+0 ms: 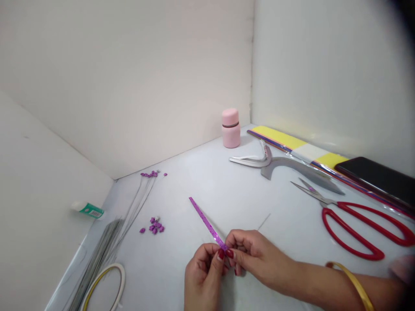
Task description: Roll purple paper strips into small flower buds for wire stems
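The left hand (204,276) and right hand (254,259) work close together, their fingertips clenched on the lower end of a purple glitter strip (207,223). Neither hand has released it. The grip sits tight at the very end, with thumbs and fingers meeting closely, so the free length stays straight and steady, slanting up and away from the hands. The strip looks narrow, flat and speckled, with no visible creases. It is held left of the scissors (353,229), above the table (194,172). A thin wire (264,221) seems to stick out past the right hand; the fingers hide whether it runs into the pinch. Farther left of the scissors lie purple bits (155,225) and a bundle of grey wires (103,250).
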Demonstrator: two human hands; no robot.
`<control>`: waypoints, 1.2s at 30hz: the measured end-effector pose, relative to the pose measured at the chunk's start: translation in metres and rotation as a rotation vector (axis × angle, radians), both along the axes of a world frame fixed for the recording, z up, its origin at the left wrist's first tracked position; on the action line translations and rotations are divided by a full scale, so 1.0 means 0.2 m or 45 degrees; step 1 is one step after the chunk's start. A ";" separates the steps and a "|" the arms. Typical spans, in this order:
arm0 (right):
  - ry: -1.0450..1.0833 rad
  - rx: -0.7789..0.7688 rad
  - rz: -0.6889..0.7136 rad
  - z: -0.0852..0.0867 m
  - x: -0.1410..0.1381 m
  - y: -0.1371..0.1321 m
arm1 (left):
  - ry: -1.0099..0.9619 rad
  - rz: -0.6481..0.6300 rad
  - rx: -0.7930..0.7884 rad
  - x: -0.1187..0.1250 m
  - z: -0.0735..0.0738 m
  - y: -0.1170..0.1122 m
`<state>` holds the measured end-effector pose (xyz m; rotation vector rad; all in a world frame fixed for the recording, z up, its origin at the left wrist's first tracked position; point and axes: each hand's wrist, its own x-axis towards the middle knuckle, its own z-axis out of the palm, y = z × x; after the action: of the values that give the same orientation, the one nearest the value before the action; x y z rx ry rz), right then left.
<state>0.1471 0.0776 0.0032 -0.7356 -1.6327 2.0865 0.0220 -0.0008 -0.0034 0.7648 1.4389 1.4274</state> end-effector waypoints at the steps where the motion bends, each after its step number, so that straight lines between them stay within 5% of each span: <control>1: -0.001 -0.011 0.000 0.00 0.00 0.00 | -0.013 -0.008 -0.009 0.00 0.00 0.00; 24: -0.019 0.078 0.002 -0.01 0.00 0.00 | -0.001 -0.077 0.092 0.01 -0.02 0.00; 33: -0.035 0.290 -0.067 -0.01 0.02 0.01 | -0.033 -0.037 0.024 -0.01 0.00 0.00; 36: 0.029 0.643 -0.186 0.01 0.04 0.02 | -0.166 -0.070 -0.024 -0.01 0.01 -0.01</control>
<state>0.1552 0.0811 0.0046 -0.6284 -1.9166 1.4822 0.0204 -0.0022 -0.0012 0.6818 1.3198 1.3938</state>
